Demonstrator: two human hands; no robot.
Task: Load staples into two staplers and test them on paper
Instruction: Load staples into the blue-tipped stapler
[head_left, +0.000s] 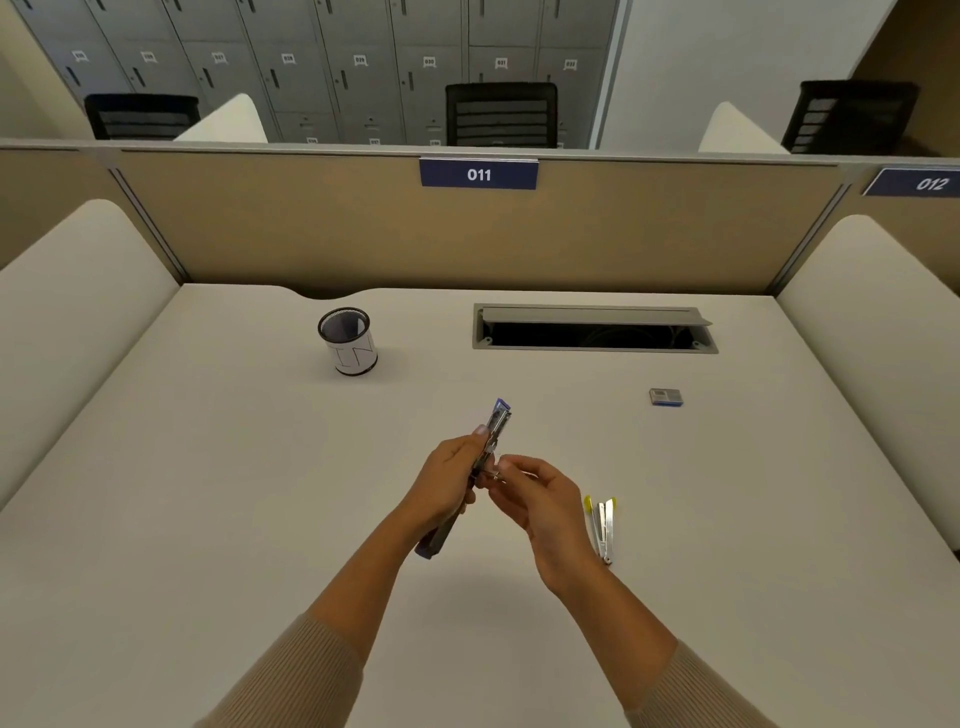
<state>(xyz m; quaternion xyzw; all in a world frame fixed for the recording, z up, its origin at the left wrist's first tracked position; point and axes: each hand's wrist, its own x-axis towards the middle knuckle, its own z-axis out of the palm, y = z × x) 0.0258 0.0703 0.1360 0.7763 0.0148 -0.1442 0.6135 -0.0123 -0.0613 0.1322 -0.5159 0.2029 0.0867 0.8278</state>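
Observation:
My left hand (451, 480) grips a blue stapler (498, 422) that is swung fully open, held above the white desk (234, 493); one blue end points away from me and the other shows below my wrist. My right hand (540, 499) is right beside it, fingertips pinching something small and pale at the stapler's metal channel; it is too small to identify. A yellow stapler (602, 525) lies on the desk, partly open, just right of my right hand. A small blue staple box (665, 397) sits further back on the right.
A black mesh pen cup (348, 340) stands at the back left of the desk. An open cable hatch (592, 330) is at the back right. Padded white side panels and a tan partition with the sign 011 (478, 174) enclose the desk.

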